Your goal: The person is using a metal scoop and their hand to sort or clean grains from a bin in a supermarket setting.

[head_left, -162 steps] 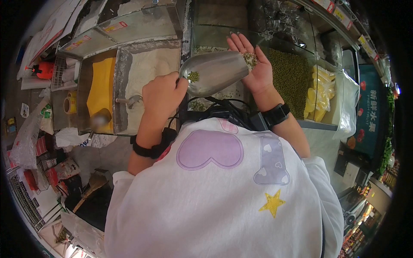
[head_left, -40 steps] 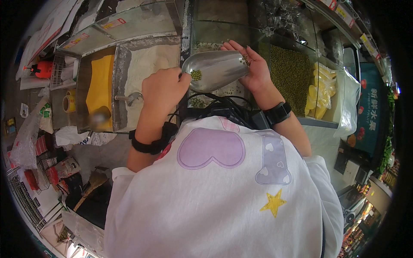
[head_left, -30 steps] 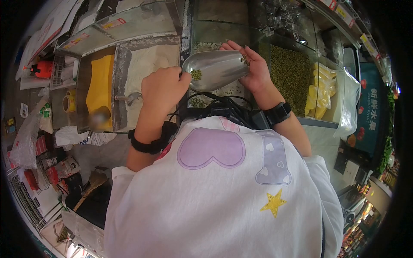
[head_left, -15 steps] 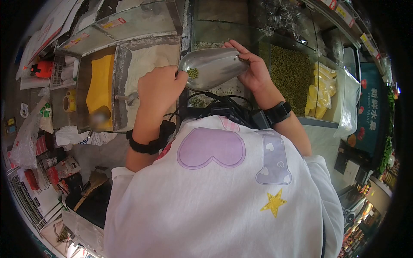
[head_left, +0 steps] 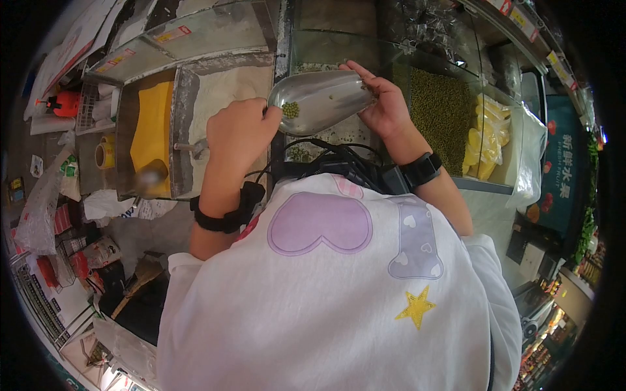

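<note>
Where its handle vanishes inside the closed left hand (head_left: 238, 133), the metal scoop (head_left: 323, 101) is held over the glass-fronted bins (head_left: 450, 186), a few green beans (head_left: 290, 109) at its rear. Right hand (head_left: 385, 107): fingers together, curled over the scoop mouth, palm contents hidden. Five seconds ago that palm lay flat and open, beans showing.

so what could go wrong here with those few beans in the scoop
The green beans sit at the handle end of the metal scoop; if the left hand tips it up, they may slide out fast. The right hand only cups the mouth, so some could slip past, perhaps into the flour bin alongside.
</note>
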A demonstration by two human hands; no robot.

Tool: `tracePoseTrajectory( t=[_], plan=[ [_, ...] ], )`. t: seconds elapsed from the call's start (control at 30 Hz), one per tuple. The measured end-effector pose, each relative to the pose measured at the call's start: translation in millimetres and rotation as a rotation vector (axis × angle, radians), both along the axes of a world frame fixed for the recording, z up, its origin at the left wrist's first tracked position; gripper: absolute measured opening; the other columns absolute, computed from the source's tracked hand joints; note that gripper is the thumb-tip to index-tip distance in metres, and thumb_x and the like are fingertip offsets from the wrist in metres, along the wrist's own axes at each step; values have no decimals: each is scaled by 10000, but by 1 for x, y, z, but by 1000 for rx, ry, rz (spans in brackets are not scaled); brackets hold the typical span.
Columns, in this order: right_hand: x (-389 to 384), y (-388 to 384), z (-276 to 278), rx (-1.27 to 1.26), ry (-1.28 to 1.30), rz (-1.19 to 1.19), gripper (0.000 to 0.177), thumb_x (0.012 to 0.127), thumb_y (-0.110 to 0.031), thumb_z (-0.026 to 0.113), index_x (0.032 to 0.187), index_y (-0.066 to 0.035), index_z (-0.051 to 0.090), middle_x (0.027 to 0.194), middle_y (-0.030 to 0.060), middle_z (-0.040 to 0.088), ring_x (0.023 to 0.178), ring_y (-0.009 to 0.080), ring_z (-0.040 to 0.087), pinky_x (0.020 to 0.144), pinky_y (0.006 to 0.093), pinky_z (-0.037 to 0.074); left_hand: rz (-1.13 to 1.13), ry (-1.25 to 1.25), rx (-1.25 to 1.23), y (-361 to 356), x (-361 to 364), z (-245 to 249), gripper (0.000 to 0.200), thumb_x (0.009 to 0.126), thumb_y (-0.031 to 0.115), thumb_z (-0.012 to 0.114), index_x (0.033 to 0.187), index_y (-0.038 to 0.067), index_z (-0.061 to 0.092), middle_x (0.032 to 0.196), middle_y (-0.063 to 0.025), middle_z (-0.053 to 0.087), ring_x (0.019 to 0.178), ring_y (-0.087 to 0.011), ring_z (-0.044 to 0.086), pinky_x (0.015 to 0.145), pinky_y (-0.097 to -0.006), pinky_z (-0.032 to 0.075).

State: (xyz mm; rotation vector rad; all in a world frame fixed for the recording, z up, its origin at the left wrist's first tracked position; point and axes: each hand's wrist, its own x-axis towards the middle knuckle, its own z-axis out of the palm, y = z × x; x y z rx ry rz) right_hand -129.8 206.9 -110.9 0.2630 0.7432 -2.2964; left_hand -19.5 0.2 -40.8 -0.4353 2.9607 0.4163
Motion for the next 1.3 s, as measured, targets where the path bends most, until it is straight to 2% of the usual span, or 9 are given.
tracePoseTrajectory(
  t=[0.17,0.23,0.3,0.33,0.4,0.53,0.6,0.9,1.3],
  plan=[
    [-6,8,-13,-190,-108,-46,419,890,-179,405,1241,48,438,1214,160,511,1098,250,501,957,346,407,13,7,47,0,-1,-3,325,784,328,470,719,50,626,697,-163,613,679,-355,595,618,-438,456],
    [-4,4,-7,-247,-119,-44,420,913,-220,388,1233,45,445,1205,157,510,1105,251,491,961,355,403,46,71,251,-3,-2,-15,326,786,329,462,716,50,615,697,-163,605,687,-359,585,620,-428,450],
    [-1,-5,3,181,-318,-293,431,940,-267,328,1214,37,462,1184,154,511,1144,260,448,992,381,371,60,59,283,-3,-2,-22,325,785,329,460,715,50,612,699,-163,602,692,-360,582,623,-425,447],
    [-1,-4,2,181,-318,-293,431,940,-267,328,1214,37,462,1184,154,511,1144,260,448,992,381,371,78,49,314,-3,-1,-23,324,784,330,459,715,51,609,701,-163,600,697,-361,578,626,-422,445],
    [0,0,-1,56,-299,-207,446,956,-279,270,1202,34,472,1223,164,495,1188,261,402,1025,395,324,70,31,286,-1,-1,-24,325,783,329,456,713,51,609,701,-164,599,697,-361,578,627,-423,446],
    [0,1,-1,91,-178,-159,464,961,-269,228,1221,41,455,1271,174,469,1192,278,409,1053,391,286,49,11,214,0,1,-26,325,781,329,455,712,54,614,701,-161,601,697,-357,579,628,-429,447],
    [-1,1,-3,-57,-171,-149,479,960,-268,214,1241,51,435,1303,181,446,1212,291,404,1060,394,279,45,2,199,1,1,-25,325,781,330,456,708,56,614,702,-160,602,697,-355,581,627,-431,449],
    [0,1,0,-122,-124,-90,488,950,-279,253,1265,60,408,1294,197,448,1225,309,400,1058,400,288,-12,46,110,5,0,-22,312,781,316,480,689,49,612,677,-166,603,675,-351,592,606,-445,457],
    [2,-1,6,-89,-111,-73,489,955,-287,244,1257,56,417,1278,197,462,1218,310,408,1056,399,295,-12,48,91,6,-2,-21,315,781,318,485,694,47,619,676,-165,606,670,-346,594,602,-438,456]
  ],
)
